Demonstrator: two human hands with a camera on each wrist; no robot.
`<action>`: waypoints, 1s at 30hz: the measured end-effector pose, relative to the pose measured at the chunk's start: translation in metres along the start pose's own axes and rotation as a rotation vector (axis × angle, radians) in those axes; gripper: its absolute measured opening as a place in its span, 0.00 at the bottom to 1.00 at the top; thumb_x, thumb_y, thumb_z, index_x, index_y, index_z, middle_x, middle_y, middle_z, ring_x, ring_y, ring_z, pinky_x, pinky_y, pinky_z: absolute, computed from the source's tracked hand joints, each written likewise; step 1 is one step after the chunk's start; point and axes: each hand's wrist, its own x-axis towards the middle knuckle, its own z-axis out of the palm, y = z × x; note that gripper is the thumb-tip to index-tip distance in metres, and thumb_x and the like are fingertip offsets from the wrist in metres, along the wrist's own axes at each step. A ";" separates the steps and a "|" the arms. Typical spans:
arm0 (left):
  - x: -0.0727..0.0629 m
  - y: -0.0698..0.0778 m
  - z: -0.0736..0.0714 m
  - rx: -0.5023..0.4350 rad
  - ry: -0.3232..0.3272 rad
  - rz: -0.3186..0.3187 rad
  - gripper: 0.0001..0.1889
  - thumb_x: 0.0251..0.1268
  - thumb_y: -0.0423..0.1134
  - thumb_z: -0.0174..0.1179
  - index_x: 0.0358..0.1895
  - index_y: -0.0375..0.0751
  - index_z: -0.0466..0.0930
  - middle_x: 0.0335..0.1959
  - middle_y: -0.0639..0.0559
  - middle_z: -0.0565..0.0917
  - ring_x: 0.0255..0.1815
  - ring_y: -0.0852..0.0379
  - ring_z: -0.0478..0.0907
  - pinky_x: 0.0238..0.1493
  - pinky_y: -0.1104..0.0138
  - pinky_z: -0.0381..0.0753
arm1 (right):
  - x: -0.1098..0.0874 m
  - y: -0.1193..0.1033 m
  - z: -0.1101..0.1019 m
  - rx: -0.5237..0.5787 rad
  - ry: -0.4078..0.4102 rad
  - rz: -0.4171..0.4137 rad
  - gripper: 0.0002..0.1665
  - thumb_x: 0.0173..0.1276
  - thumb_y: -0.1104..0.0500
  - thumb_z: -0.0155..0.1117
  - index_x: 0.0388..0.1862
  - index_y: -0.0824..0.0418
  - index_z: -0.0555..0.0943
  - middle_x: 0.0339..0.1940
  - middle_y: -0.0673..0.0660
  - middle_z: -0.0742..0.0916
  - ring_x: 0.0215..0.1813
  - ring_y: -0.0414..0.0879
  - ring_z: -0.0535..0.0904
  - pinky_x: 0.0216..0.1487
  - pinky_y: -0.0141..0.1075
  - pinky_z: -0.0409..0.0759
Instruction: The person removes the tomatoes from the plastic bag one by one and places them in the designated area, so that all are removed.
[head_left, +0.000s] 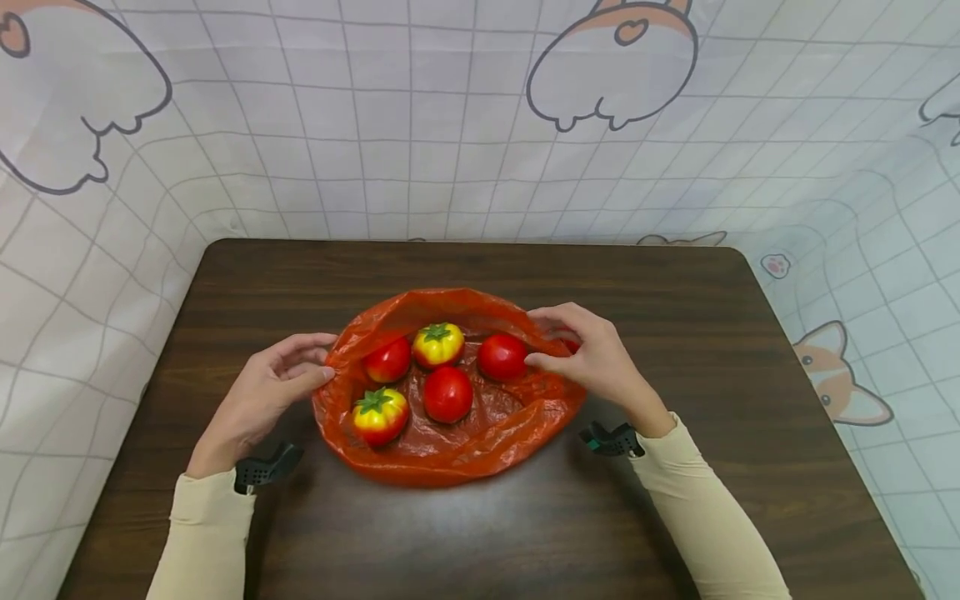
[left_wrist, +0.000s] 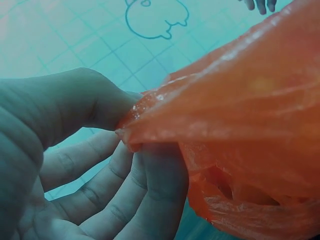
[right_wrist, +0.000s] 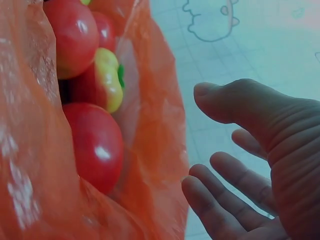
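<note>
An orange-red plastic bag (head_left: 442, 475) lies wide-mouthed on the table, holding several glossy tomato-like fruits. Some show plain red, like the red tomato (head_left: 447, 395); others are yellow and red with a green leafy top, like the yellow-red fruit (head_left: 380, 417). At the bag's left rim my left hand (head_left: 273, 387) pinches the plastic between thumb and fingers; the left wrist view shows the gathered edge (left_wrist: 135, 122) in that pinch. My right hand (head_left: 592, 354) is at the right rim, thumb and fingers spread apart. In the right wrist view, the right hand (right_wrist: 250, 170) grips nothing beside the bag.
Beneath the bag is a dark wood-grain table (head_left: 675, 333) with rounded far corners. A white grid-patterned cloth (head_left: 450, 125) with cartoon dog drawings hangs behind it and along both sides. Each wrist wears a black band-mounted device (head_left: 266, 467).
</note>
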 end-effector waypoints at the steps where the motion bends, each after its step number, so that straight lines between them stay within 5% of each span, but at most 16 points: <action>1: 0.000 -0.001 0.001 -0.006 0.000 0.002 0.26 0.74 0.46 0.64 0.71 0.45 0.71 0.52 0.55 0.83 0.47 0.61 0.88 0.51 0.69 0.89 | 0.001 0.000 0.002 0.005 -0.007 -0.003 0.33 0.58 0.57 0.82 0.63 0.59 0.82 0.56 0.57 0.87 0.54 0.50 0.87 0.59 0.48 0.87; 12: 0.003 -0.009 0.005 -0.062 -0.003 0.010 0.26 0.75 0.45 0.63 0.71 0.44 0.71 0.52 0.54 0.83 0.48 0.60 0.88 0.50 0.65 0.90 | 0.010 -0.003 0.020 0.001 -0.090 -0.022 0.34 0.59 0.59 0.81 0.64 0.62 0.80 0.59 0.59 0.86 0.57 0.54 0.87 0.61 0.49 0.87; 30: 0.006 -0.012 0.004 -0.084 0.011 0.015 0.26 0.74 0.43 0.64 0.71 0.44 0.72 0.52 0.54 0.83 0.48 0.61 0.87 0.50 0.69 0.89 | 0.017 0.019 0.039 -0.077 -0.101 0.014 0.34 0.60 0.57 0.81 0.66 0.59 0.80 0.62 0.57 0.85 0.60 0.52 0.87 0.61 0.49 0.87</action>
